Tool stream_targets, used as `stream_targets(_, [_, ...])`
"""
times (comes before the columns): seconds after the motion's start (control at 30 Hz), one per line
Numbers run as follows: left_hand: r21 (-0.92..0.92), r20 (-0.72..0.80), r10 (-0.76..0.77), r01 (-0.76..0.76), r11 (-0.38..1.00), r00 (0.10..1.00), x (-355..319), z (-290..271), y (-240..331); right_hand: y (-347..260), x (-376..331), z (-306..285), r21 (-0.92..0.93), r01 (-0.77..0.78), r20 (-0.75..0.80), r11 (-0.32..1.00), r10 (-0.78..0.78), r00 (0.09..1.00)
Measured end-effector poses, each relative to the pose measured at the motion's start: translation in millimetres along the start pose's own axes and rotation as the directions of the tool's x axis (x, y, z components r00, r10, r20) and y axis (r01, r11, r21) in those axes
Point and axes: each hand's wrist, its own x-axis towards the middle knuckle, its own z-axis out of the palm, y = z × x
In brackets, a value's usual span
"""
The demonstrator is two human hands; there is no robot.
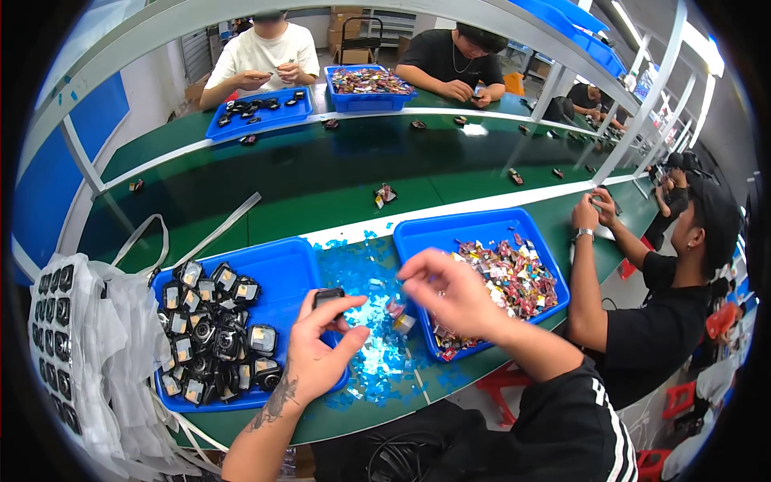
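Observation:
My left hand [315, 353], its forearm tattooed, is closed around a small black device housing [328, 297] between thumb and fingers, over the right edge of the left blue tray [299, 265]. That tray holds a heap of similar black housings [229, 321], some showing pale rectangular faces. My right hand [454, 293] hovers over the left side of the right blue tray [418, 233], fingers apart and slightly blurred, with nothing visible in them. Just below its fingertips is a small red, white and yellowish part [399, 317]; whether it rests on the table I cannot tell.
Many small red and silver parts [514, 277] fill the right tray. Blue film scraps [369, 353] litter the green table between the trays. Stacked white sheets with black pieces [68, 345] stand at the left. A co-worker [642, 305] sits at right; two others work across the belt [321, 173].

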Motion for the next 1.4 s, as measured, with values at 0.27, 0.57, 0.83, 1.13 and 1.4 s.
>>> stream_targets(0.27, [0.012,0.047,-0.012,0.012,1.0,0.999,-2,2,-5,-12,-12,38,0.162,-0.06,0.096,0.985,0.045,0.994])
stream_targets(0.57, [0.082,0.001,-0.01,0.01,0.997,1.0,-4,1,-1,-11,-7,45,-0.419,0.475,-0.041,0.774,-0.538,0.842])
stream_targets(0.83, [-0.136,-0.07,-0.228,0.217,0.967,0.971,0,-4,-8,5,-21,43,-0.573,0.385,-0.01,0.723,-0.476,0.879])
stream_targets(1.13, [-0.445,0.228,-0.22,0.302,0.843,0.948,-4,-3,-5,-18,-13,45,0.134,0.036,0.052,0.99,-0.043,0.998])
stream_targets(1.4, [-0.429,0.005,-0.172,0.157,0.889,0.985,0,2,-9,-2,-25,28,0.467,0.024,-0.115,0.884,0.034,0.993])
